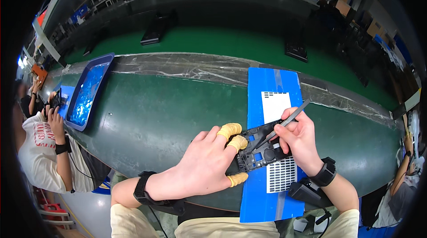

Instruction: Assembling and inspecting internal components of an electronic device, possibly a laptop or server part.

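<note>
While the left hand [209, 160], fingers spread flat in yellow finger cots, pins the black frame part [262, 147] to the blue mat [267, 193] so it cannot slide, the right hand [300, 140] pinches tweezers [287, 122], tips down on it.

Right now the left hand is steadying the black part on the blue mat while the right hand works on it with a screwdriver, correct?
Not quite. The tool in the right hand is a pair of tweezers, not a screwdriver; the head view shows its slim flat arms angled down to the black part. The rest holds: the left hand steadies that part on the blue mat.
</note>
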